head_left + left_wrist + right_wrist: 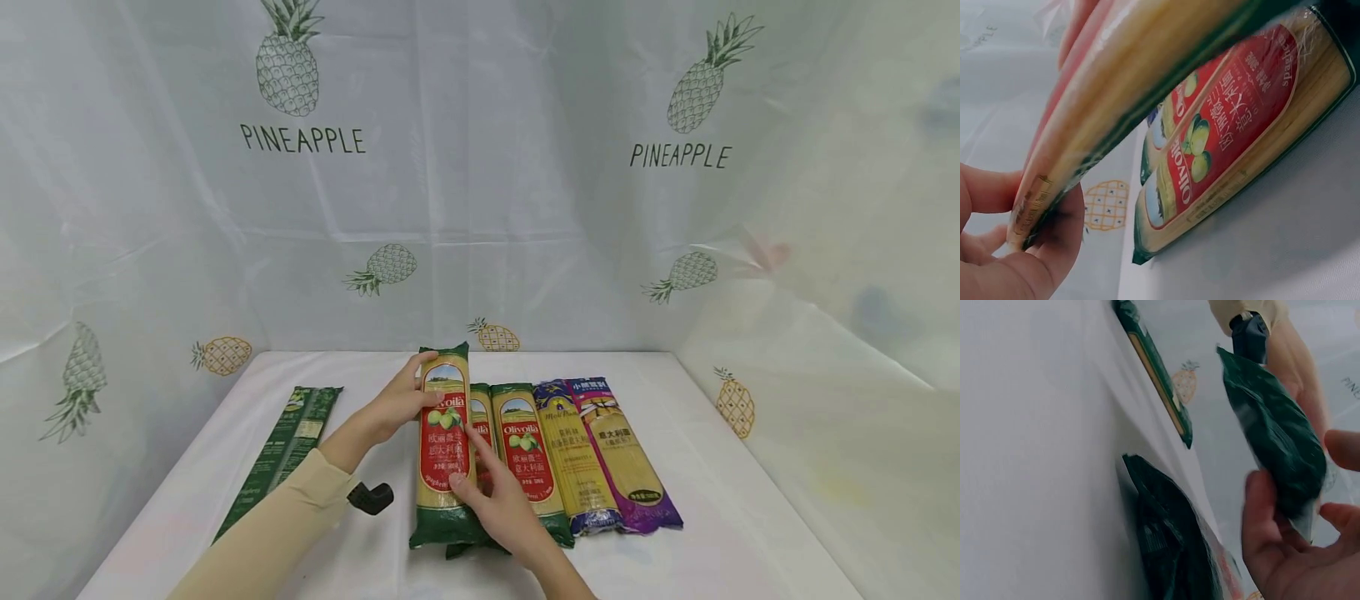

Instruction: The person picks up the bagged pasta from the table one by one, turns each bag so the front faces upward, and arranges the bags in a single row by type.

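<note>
Both hands hold a spaghetti packet [444, 450], gold and green with a red oval label, raised above the table. My left hand [396, 402] grips its upper left edge, thumb across the front; in the left wrist view, the left hand's fingers [1063, 231] curl behind the packet's end. My right hand [504, 504] holds the lower right side, and the right wrist view shows its fingers and thumb around the packet's green end [1272, 428]. Partly hidden behind lies a matching spaghetti packet [482, 414], with another matching packet [525, 442] to its right.
Farther right lie a yellow and blue pasta packet [573, 454] and a purple-ended pasta packet [630, 458], side by side. A green packet [281, 458] lies alone at the left, beyond my left sleeve [277, 525]. A pineapple-print curtain [480, 183] hangs behind the white table [360, 567].
</note>
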Motion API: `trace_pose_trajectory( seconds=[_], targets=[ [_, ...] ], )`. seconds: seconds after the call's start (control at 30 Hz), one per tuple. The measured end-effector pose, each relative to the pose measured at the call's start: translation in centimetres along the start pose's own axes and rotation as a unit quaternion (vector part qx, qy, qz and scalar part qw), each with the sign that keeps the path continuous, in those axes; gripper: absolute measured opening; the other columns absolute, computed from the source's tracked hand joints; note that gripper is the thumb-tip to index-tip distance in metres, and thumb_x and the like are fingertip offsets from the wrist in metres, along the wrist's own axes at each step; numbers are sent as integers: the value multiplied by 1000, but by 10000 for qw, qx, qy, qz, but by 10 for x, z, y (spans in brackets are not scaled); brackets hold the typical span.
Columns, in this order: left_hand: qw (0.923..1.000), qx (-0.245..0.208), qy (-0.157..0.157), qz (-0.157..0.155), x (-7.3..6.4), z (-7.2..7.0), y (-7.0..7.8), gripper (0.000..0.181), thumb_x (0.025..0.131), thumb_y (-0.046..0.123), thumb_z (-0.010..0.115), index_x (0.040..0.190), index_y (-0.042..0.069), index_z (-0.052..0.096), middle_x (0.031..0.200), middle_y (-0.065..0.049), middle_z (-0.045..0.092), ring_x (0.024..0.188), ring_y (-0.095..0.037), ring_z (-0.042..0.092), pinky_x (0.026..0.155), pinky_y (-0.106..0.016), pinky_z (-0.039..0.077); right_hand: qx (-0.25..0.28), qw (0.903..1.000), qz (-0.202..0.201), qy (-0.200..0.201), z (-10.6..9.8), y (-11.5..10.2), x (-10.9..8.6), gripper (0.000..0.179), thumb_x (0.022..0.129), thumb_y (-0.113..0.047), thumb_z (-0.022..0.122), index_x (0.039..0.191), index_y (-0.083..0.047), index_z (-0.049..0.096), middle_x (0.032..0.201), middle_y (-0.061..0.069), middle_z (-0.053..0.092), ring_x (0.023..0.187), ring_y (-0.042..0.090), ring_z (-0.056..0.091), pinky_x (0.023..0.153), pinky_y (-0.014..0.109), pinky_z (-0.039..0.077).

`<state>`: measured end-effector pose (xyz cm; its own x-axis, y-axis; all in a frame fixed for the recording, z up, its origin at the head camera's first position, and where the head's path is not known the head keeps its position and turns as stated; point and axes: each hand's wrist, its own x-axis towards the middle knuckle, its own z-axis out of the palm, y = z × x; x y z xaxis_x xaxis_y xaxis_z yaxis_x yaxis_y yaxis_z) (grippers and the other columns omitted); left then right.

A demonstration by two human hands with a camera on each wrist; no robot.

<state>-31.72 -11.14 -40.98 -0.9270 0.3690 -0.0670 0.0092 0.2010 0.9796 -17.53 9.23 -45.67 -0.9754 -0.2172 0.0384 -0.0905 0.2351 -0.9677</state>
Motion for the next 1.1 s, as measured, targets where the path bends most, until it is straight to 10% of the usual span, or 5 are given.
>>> trace_pose_trajectory(
  seconds=[0.23,0.5,0.93,1.1],
  targets=[
    [9999,-81,-52,-79,-1,-3,-2,73,107,11,62,167,24,23,139,-26,59,110,-29,70,89,-44,60,199,9986,316,-369,-6,-1,-3,72,107,-31,65,166,-49,28,118,13,58,85,21,57,64,35,54],
    [9992,317,171,-180,-1,-8,-11,76,104,15,71,167,18,28,142,-27,47,104,-29,71,85,-42,62,-214,9996,-101,-143,3,3,0,72,104,-21,71,167,-29,37,103,8,60,80,16,55,62,26,51],
    [9925,1184,232,-188,-1,-35,-32,63,110,18,58,166,12,31,116,-16,68,94,-23,72,99,-54,54,-714,9968,-254,-267,26,4,12,74,101,-18,73,166,-14,38,95,-2,70,72,11,58,64,24,49],
    [9937,1079,178,-253,3,-41,-42,64,110,13,59,166,8,30,115,-18,70,94,-23,72,93,-47,57,-1268,9910,-189,-396,33,3,19,77,100,-22,76,166,-11,38,119,10,75,69,10,67,64,30,57]
  ],
)
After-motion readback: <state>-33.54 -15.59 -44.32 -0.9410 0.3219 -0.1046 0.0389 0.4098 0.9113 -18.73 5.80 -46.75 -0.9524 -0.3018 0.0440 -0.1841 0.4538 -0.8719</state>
